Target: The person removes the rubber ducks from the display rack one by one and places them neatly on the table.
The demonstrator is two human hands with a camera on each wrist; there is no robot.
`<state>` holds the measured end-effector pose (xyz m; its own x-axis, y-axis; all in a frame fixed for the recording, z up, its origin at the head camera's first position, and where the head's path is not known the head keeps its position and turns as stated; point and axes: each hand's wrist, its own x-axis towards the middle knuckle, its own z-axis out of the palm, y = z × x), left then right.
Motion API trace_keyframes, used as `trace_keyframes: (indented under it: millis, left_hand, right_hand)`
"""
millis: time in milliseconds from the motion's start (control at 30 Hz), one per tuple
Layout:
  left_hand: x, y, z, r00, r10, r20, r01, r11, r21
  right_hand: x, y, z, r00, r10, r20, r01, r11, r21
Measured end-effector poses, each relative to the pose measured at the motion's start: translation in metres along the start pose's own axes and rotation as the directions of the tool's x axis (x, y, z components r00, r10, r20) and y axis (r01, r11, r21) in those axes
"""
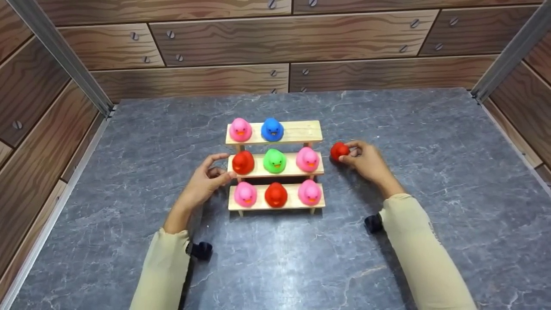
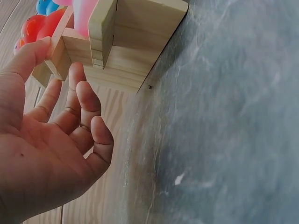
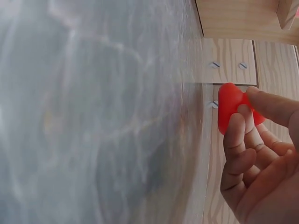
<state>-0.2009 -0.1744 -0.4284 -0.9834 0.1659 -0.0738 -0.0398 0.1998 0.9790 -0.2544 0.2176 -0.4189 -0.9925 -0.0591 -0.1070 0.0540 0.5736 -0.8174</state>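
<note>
A three-tier wooden display stand point(image 1: 297, 168) holds rubber ducks. My left hand point(image 1: 201, 183) holds the left end of its middle tier, thumb at the front corner and index finger at the back; the other fingers curl loosely below, as the left wrist view shows. Right by those fingertips sits a red duck point(image 1: 243, 162). To the right of the stand, my right hand point(image 1: 366, 161) pinches another red rubber duck point(image 3: 229, 105) between thumb and fingers. In the right wrist view this duck is held off the grey tabletop point(image 3: 117, 154).
On the top tier sit a pink duck point(image 1: 240, 130) and a blue duck point(image 1: 272, 130), with bare wood to their right. A green duck point(image 1: 274, 161) and a pink one share the middle tier. Pink ducks flank a red duck point(image 1: 276, 195) below. Wood-patterned walls point(image 1: 258, 41) enclose the table.
</note>
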Motion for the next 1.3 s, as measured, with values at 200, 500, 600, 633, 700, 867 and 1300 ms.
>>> trace_keyframes:
  millis: [200, 500, 600, 633, 700, 867, 1300]
  left_hand:
    - [-0.0004, -0.0002, -0.0005, 1.000, -0.005, 0.004, 0.005, 1.000, -0.003]
    - [-0.0008, 0.0001, 0.0006, 1.000, -0.003, -0.009, 0.003, 1.000, -0.023]
    - [-0.0006, 0.0001, 0.0005, 1.000, 0.000, -0.010, 0.000, 1.000, -0.026]
    - [-0.0005, 0.0000, 0.0005, 1.000, -0.001, -0.010, 0.000, 1.000, -0.025]
    - [-0.0004, -0.0001, 0.0004, 1.000, 0.000, -0.012, -0.001, 1.000, -0.023]
    - [0.0000, -0.0014, 0.0000, 1.000, 0.009, -0.012, -0.010, 1.000, -0.027]
    - [-0.0002, -0.0037, 0.0010, 1.000, 0.022, -0.006, -0.022, 1.000, -0.016]
  right_hand:
    - [-0.0001, 0.0007, 0.0022, 0.999, 0.023, 0.030, -0.024, 0.999, 0.029]
    - [0.0009, 0.0041, 0.0043, 0.999, 0.036, 0.039, -0.036, 0.999, 0.010]
    - [0.0013, 0.0047, 0.0041, 0.998, 0.040, 0.046, -0.040, 0.999, 0.009]
    - [0.0013, 0.0047, 0.0040, 0.998, 0.042, 0.049, -0.043, 0.999, 0.009]
    - [0.0013, 0.0046, 0.0038, 0.998, 0.046, 0.053, -0.047, 0.999, 0.012]
    - [0.0013, 0.0046, 0.0040, 0.996, 0.063, 0.057, -0.064, 0.998, 0.009]
    - [0.0014, 0.0049, 0.0017, 0.992, 0.087, 0.087, -0.089, 0.996, 0.016]
